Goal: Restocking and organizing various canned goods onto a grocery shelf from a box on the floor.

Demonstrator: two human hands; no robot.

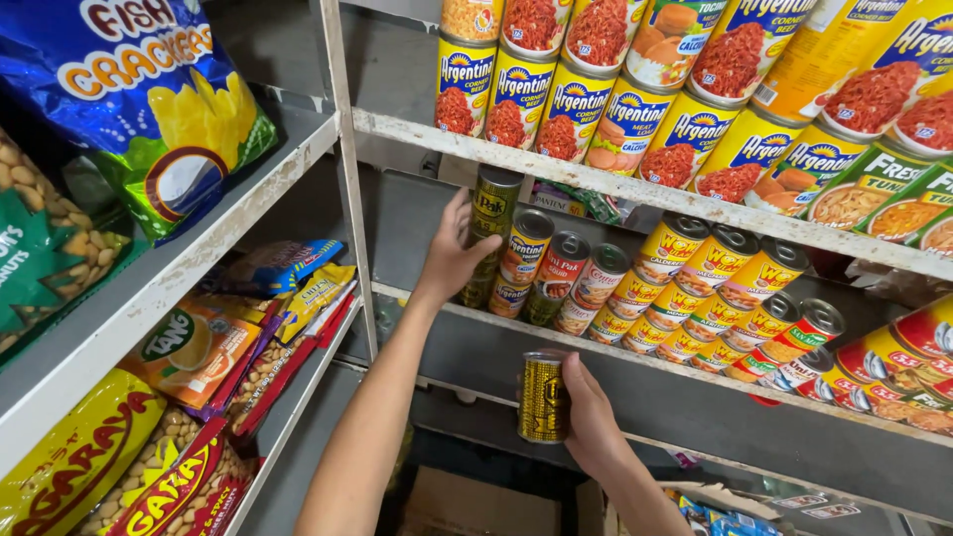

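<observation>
So the right hand point(588, 412) is wrapped around a small gold can point(543, 397), held upright out in front of the lower edge of the middle shelf point(685, 369), not resting on anything. The can has a dark gold label with a fine pattern and a silvery top rim with a pull-tab lid. Fingers cover its right side, so only about half the label shows, and the print is too blurry to make out anyway.

The left hand point(452, 253) is up on that same middle shelf, fingers curled against a stack of tall gold-green cans point(488, 233) at the left end of the row. It looks like it's gripping the upper can, but the palm blocks the contact, so I can't say for sure if it's clamped or just pressed against it. The bottom of that stack is hidden behind the wrist.

Right of the stack are more stacked cans, including red and yellow cans point(695, 288) lying tilted, two high. The top shelf point(635, 189) carries yellow cans point(586, 99) cut off by the frame's top edge. On the left, snack bags point(149, 89) sit on a separate rack, partly cropped. A cardboard box point(476, 506) shows below, mostly hidden by the forearms.
</observation>
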